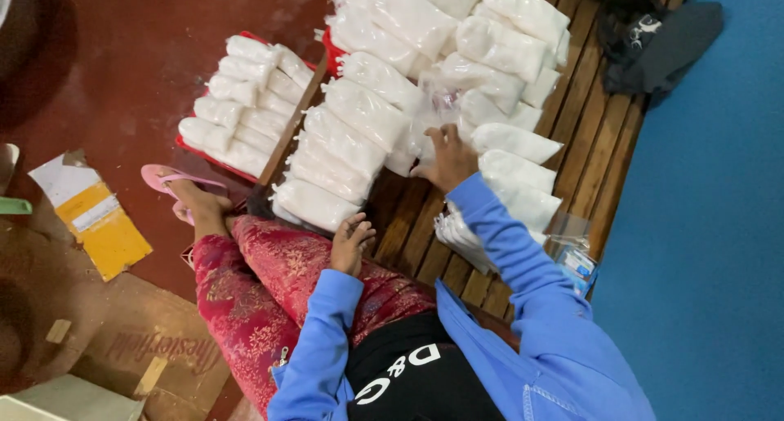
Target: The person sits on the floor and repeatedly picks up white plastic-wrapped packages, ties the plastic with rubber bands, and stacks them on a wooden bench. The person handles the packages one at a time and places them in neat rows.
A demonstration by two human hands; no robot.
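Note:
Many white powder-filled plastic bags lie in rows on a wooden slatted platform [588, 135]. My right hand [447, 155], in a blue sleeve, reaches forward and rests with spread fingers on the bags in the middle of the pile [490, 102]; it grips nothing. My left hand [351, 241] lies on my red patterned trouser leg [269, 274], fingers loosely apart, just below the near row of bags [335, 155] and holding nothing. A stack of flat empty clear bags [461, 237] sits under my right forearm.
A red tray [192, 147] with more white bags [245, 102] stands on the dark red floor to the left. My foot wears a pink sandal [163, 176]. A yellow and white carton [94, 213] lies left, dark cloth [653, 45] at top right, a blue surface [710, 225] right.

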